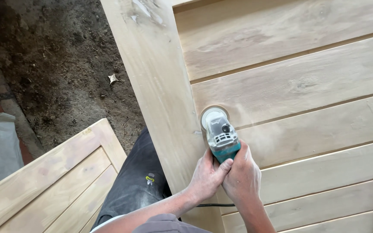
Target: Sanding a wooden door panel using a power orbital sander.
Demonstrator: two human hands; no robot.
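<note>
Both hands are wrapped tight around the teal back end of a sander (219, 131). The fingers of the left hand (207, 176) are curled and pressed together on its left side, with the thumb laid across the teal part. The right hand (241, 177) closes over the right side; its fingers bend under the tool, so I cannot tell just how they lie.

The sander sticks out past the fingertips, away from the person. Its grey head comes first, then the round disc (214, 115). The disc sits on a pale plank (307, 92) of the door (290, 129), just beside the long upright frame board (156, 86). A little haze of dust hangs to the right of the disc.

To do this well, I think the disc should stay flat on the wood, with a soft, even push. Both hands should keep a firm hold. It looks wise to keep the disc from biting into the frame board's edge, since it is so close. A thin black cord (208, 205) runs below the wrists and is best kept behind the tool.

Further out, a dark trouser leg (134, 181) stands by the frame. A second door (52, 185) lies lower left, over a dirt floor (61, 64).
</note>
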